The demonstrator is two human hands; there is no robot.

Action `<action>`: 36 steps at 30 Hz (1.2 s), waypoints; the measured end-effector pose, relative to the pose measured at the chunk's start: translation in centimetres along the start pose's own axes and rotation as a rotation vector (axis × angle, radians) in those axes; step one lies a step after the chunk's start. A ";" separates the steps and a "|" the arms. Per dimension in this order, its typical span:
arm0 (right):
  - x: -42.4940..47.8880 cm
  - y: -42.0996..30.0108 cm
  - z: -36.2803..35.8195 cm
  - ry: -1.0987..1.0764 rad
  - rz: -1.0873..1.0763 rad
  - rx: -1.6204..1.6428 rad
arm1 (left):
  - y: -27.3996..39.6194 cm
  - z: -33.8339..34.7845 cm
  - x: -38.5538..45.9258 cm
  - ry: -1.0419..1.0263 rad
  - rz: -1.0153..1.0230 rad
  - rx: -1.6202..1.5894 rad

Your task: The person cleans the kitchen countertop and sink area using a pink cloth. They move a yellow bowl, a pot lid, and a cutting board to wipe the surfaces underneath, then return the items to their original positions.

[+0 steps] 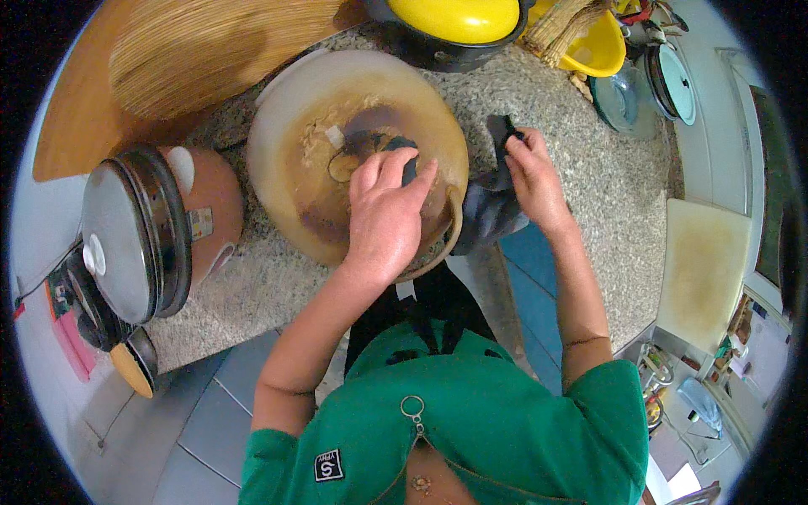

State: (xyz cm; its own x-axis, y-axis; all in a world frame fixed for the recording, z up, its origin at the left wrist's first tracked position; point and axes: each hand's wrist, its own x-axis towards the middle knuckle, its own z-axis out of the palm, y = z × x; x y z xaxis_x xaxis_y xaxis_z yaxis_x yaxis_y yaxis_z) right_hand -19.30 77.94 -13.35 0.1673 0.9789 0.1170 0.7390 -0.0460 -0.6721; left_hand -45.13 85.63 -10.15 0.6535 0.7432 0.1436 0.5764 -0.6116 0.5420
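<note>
A large, round, brown-stained lid or shallow pan (379,82) lies on the granite counter before me; which of the two it is, I cannot tell. Over its middle, my left hand (386,202) has its fingers around a black knob-like piece (407,158). To the right, my right hand (533,177) pinches a dark cloth (489,205) near a small black strip or handle (510,126). The cloth hangs at the counter's edge beside the round thing. A curved tan rim or hose (456,221) runs along its lower right side.
At the left stands an electric cooker-like pot with a grey lid (120,240). A woven straw mat (214,50) lies at the upper left. Behind are a black pot with a yellow bowl (454,19), a yellow basin (596,50) and a glass bowl (615,95). A cutting board (704,271) is at the right.
</note>
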 end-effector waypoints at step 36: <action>8.7 -2.1 3.7 -0.169 -0.292 -0.324 | -0.5 3.6 2.2 -0.024 0.037 0.219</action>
State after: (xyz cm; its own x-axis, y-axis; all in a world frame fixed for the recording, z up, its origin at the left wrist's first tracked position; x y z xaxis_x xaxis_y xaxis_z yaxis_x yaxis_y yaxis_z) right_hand -21.79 87.32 -13.64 -0.1671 0.9775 0.1285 0.9095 0.2032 -0.3628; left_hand -42.18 86.61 -13.07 0.6864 0.7139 0.1386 0.6429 -0.6848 0.3432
